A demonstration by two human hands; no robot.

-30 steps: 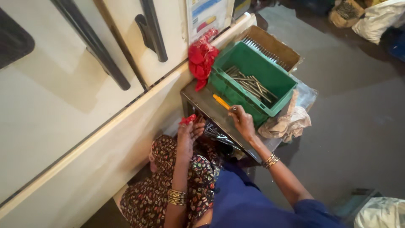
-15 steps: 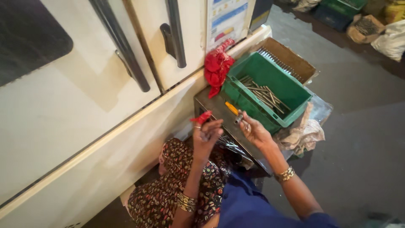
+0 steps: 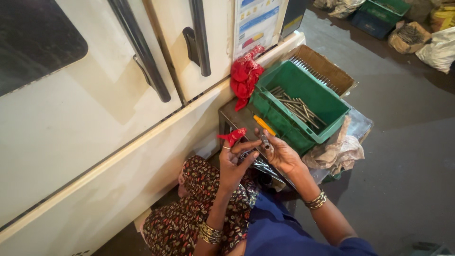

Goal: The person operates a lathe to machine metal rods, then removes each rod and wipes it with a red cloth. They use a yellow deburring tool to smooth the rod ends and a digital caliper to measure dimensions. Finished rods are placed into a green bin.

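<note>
Since a second ago the person's right hand (image 3: 279, 154) has come back from the edge of the green crate (image 3: 327, 125) toward the body and now sits close to the left hand (image 3: 234, 163), the two nearly touching in front of the small metal stand (image 3: 227, 116). The camera has also tilted, so the crate and stand lie further right in the frame than before.

Right hand: fingers curled around a short metal rod (image 3: 265, 141), held upright between thumb and forefinger; grip closed on it. A second ago that hand was open-fingered near the yellow-handled tool (image 3: 264, 125), which lies on the stand beside the crate, untouched now.

Left hand: a scrap of red cloth (image 3: 233, 136) is wrapped over the raised fingertip; the other fingers are loosely bent toward the rod. Whether they press on the rod cannot be told.

Judgement: one rod has been taken up and brought to the cloth-covered finger, so the work in hand looks like wiping or checking a single piece

Surroundings: more grey metal rods (image 3: 296, 106) lie loose in the crate; a bunch of red rags (image 3: 245, 76) hangs on the cream machine panel (image 3: 95, 142); crumpled cloth (image 3: 334, 154) lies right of the wrist
</note>
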